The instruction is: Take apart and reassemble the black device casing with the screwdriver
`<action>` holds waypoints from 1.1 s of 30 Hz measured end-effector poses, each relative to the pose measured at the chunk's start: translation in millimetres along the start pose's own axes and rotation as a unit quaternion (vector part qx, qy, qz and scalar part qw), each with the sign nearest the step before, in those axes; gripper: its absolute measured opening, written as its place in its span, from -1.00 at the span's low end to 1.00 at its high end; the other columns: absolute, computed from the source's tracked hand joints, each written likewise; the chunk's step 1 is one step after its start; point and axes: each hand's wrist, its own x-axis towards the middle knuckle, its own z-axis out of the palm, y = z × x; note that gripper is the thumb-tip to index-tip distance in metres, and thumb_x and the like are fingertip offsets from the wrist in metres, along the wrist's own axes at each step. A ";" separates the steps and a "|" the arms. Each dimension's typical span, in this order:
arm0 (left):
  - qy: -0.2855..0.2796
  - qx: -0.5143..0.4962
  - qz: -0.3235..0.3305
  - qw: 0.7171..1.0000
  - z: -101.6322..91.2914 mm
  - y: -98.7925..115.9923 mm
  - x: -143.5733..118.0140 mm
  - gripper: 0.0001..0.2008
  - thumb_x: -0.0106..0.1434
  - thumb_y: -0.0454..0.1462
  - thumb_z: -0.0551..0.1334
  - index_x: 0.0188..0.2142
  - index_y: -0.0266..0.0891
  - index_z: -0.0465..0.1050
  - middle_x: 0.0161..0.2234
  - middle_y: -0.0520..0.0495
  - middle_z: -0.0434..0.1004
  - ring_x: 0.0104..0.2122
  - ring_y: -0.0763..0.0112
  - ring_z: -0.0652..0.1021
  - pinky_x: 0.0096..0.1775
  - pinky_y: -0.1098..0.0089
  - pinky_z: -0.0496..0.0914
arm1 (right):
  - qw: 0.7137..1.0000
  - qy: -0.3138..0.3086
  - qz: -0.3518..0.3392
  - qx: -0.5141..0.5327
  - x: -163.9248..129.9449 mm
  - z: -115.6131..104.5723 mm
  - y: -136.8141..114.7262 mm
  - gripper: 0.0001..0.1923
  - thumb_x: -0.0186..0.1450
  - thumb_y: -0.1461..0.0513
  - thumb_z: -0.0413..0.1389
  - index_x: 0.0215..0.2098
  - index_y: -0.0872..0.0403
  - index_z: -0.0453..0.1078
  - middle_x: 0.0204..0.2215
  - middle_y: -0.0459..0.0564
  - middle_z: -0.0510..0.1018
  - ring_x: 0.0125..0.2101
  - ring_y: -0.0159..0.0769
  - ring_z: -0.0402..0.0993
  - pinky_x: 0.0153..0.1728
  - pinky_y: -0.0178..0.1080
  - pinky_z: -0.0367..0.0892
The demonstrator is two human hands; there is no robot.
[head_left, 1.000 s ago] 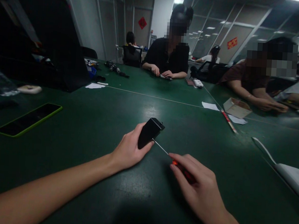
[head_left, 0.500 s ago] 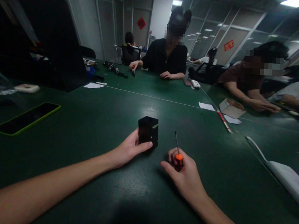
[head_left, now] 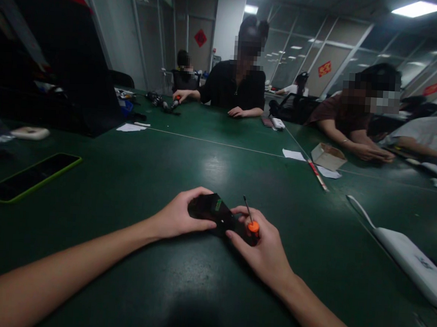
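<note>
the bare left forearm (head_left: 72, 257) stretches in from the near left, the right forearm (head_left: 317, 305) from the near right. the left hand (head_left: 180, 214) is curled in a grip, left thumb (head_left: 203, 225) pointing right; the right hand (head_left: 267, 243) curls too, right thumb (head_left: 240, 245) angled far and left, thumb tips near each other.

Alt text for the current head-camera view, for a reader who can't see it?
Over a green table, a person's left hand and right hand hold a small black box between them; the right also grips an orange-ended screwdriver, its shaft pointing up. A green-edged phone lies to the left, and a person in black is across the table.
</note>
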 end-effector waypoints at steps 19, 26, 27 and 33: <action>0.002 0.220 0.079 0.972 13.8 9.5 8.8 -0.62 0.16 -0.08 0.35 -0.06 -0.16 0.54 -0.08 -0.08 0.58 -0.11 0.25 0.56 -0.03 0.24 0.39 | 0.921 -0.096 -0.104 -0.363 14.9 -82.2 33.5 -0.46 0.45 -0.05 -0.15 -0.46 0.08 0.42 -0.55 -0.01 0.49 -0.57 -0.32 0.39 -0.52 -0.28 0.10; 0.027 0.200 0.071 0.977 16.4 12.0 5.1 -0.65 0.15 -0.15 0.36 -0.07 -0.15 0.56 -0.07 -0.08 0.59 -0.11 0.24 0.56 -0.02 0.23 0.39 | 0.924 -0.103 -0.125 -0.346 13.8 -85.4 25.2 -0.43 0.43 -0.07 -0.12 -0.52 0.08 0.44 -0.58 -0.01 0.48 -0.61 -0.36 0.35 -0.56 -0.29 0.07; 0.027 0.199 0.069 0.977 17.2 12.1 5.0 -0.65 0.15 -0.15 0.36 -0.07 -0.15 0.56 -0.07 -0.08 0.59 -0.10 0.24 0.56 -0.01 0.23 0.39 | 0.925 -0.106 -0.125 -0.343 13.8 -85.4 25.0 -0.44 0.43 -0.07 -0.12 -0.51 0.07 0.44 -0.58 -0.01 0.48 -0.61 -0.36 0.35 -0.57 -0.29 0.07; 0.035 0.183 0.047 0.981 19.8 13.4 5.0 -0.67 0.13 -0.16 0.36 -0.09 -0.15 0.56 -0.08 -0.09 0.59 -0.10 0.23 0.57 -0.02 0.22 0.40 | 0.920 -0.106 -0.132 -0.353 13.8 -84.6 25.2 -0.45 0.44 -0.05 -0.12 -0.53 0.07 0.43 -0.58 -0.01 0.48 -0.61 -0.36 0.34 -0.56 -0.29 0.06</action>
